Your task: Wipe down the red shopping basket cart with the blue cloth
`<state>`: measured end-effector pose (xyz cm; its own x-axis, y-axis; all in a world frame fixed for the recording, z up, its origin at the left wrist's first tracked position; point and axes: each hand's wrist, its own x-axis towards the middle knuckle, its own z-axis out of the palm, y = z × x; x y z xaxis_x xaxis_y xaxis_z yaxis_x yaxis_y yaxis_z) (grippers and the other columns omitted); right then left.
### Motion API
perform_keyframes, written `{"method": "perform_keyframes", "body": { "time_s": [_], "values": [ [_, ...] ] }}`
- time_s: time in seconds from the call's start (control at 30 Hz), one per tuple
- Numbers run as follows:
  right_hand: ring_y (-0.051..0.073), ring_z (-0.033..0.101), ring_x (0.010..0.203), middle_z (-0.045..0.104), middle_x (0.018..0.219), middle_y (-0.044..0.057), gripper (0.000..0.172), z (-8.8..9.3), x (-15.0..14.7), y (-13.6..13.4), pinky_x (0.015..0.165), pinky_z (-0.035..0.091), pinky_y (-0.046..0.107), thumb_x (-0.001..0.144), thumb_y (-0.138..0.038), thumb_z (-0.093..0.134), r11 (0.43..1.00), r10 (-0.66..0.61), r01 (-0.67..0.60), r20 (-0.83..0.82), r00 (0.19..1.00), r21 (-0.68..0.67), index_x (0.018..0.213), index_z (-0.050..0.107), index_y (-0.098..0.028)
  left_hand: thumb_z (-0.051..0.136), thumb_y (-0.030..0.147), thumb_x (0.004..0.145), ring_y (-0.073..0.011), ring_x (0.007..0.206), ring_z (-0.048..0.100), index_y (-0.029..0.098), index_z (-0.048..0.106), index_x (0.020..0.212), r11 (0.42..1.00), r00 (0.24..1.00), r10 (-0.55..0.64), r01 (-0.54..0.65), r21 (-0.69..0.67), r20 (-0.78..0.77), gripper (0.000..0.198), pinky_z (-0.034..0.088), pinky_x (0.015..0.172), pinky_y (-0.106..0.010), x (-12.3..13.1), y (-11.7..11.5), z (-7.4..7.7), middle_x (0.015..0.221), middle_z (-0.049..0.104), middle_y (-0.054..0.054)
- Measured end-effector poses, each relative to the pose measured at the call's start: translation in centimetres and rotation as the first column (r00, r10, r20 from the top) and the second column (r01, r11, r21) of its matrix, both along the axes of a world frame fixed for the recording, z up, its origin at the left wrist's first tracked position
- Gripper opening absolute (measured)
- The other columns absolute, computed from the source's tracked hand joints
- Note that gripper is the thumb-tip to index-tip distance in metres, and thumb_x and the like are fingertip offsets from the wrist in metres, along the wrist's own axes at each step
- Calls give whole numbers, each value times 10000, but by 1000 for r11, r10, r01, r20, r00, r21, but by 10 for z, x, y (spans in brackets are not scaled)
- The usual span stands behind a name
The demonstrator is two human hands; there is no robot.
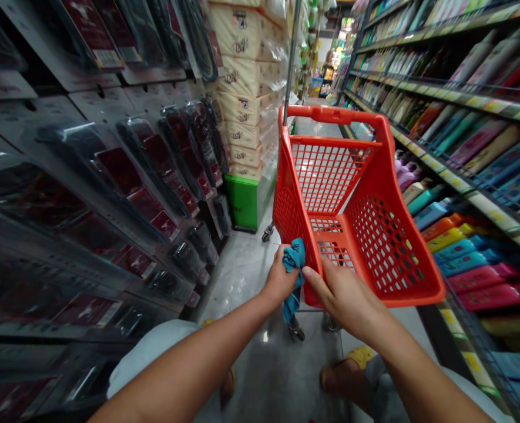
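Note:
A red plastic shopping cart (374,247) with perforated sides stands in front of me in a store aisle, its basket bare inside. My left hand (281,273) is closed on a crumpled blue cloth (294,256), pressed against the outer left side of the cart near its front corner. Part of the cloth hangs down below my fingers. My right hand (341,285) grips the near left corner of the cart's rim, thumb outside and fingers over the edge, partly hidden. A thin metal pole (291,64) rises from the cart's far left corner.
Packaged goods hang on a rack (110,153) close on my left. Stacked cream-coloured packs (244,82) stand on a green box (242,202) beyond it. Shelves of bottles (475,129) line the right. My feet in yellow footwear (360,356) stand on the grey floor (272,364).

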<state>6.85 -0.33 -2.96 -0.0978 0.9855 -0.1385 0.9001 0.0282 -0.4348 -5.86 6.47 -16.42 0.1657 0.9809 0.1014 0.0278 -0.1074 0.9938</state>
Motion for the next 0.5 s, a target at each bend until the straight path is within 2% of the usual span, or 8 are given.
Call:
{"method": "perform_keyframes", "body": {
  "time_s": [0.07,0.17,0.23,0.3,0.43,0.5],
  "values": [
    [243,721,810,761,909,93,476,5,8,-1,663,453,286,1017,-555,377,997,74,-74,13,997,9,1207,640,-207,608,157,811,-174,941,628,208,520,1009,1000,1000,-6,6,-22,6,223,508,924,-351,-5,14,3,959,646,-7],
    [228,719,797,769,911,59,458,10,38,-7,669,464,279,996,-592,415,987,160,-159,29,987,-26,1103,713,-259,573,143,822,-186,1025,645,206,530,1102,999,999,-14,16,-46,31,290,503,978,-370,-8,26,9,1070,673,-31],
    [223,712,755,760,848,55,491,7,58,-7,656,461,284,1014,-575,368,990,137,-135,67,988,-41,995,736,-252,554,113,811,-186,1051,650,206,540,1133,998,999,-25,27,-49,44,335,491,1014,-374,-7,24,14,1106,680,-36],
    [229,712,739,752,805,58,534,0,67,-4,640,450,292,1037,-548,302,995,94,-90,129,987,-34,971,736,-244,549,102,806,-187,1084,640,210,543,1158,999,998,-21,23,-37,51,368,474,1043,-367,-4,13,20,1141,674,-40],
    [274,743,882,784,983,90,485,-12,54,10,658,449,311,1049,-484,297,997,-5,-15,268,963,74,1135,714,-251,551,135,838,-179,1056,624,236,519,1169,997,998,47,-50,57,48,347,480,1014,-347,5,-16,22,1112,650,-34],
    [282,748,869,786,988,104,464,-13,45,16,644,445,313,1049,-454,312,994,-59,24,329,943,110,1144,713,-241,558,145,837,-178,996,628,236,518,1121,996,996,81,-82,47,26,301,496,975,-346,8,-16,16,1043,645,-25]
  ]
}}
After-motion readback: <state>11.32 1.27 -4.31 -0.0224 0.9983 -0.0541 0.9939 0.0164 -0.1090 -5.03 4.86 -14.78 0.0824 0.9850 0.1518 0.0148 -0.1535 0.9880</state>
